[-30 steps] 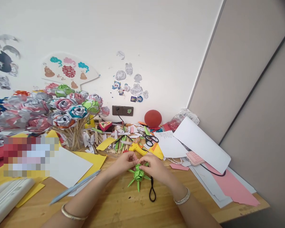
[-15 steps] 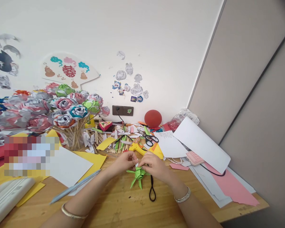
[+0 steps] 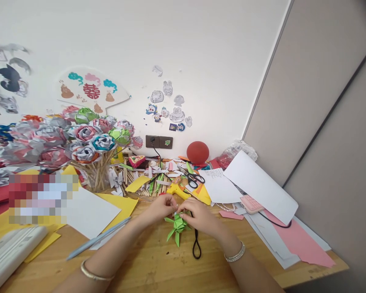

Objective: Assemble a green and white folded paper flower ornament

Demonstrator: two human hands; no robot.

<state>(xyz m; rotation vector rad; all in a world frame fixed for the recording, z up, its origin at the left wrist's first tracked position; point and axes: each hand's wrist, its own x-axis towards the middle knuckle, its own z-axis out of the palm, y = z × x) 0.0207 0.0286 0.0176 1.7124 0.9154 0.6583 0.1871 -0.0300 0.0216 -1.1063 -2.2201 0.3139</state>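
A green folded paper piece (image 3: 177, 226) with pointed leaf-like tips hangs just above the wooden table (image 3: 158, 264). My left hand (image 3: 161, 207) pinches its top from the left with closed fingertips. My right hand (image 3: 199, 216) grips it from the right, fingers curled over the fold. Both wrists wear bangles. A black loop of cord (image 3: 196, 244) lies on the table right below my right hand.
A bunch of paper roses (image 3: 88, 138) on sticks stands at the back left. White and yellow sheets (image 3: 91, 211) and a blue pen (image 3: 97, 240) lie to the left. Scissors (image 3: 192, 177), a yellow glue gun (image 3: 178, 190), paper scraps and a red ball (image 3: 197, 152) crowd the back. White and pink sheets (image 3: 262, 191) cover the right.
The green paper piece has turned a little between my fingers, its tips now pointing down-left. Both hands stayed in the same spot, fingers shifting on the fold.
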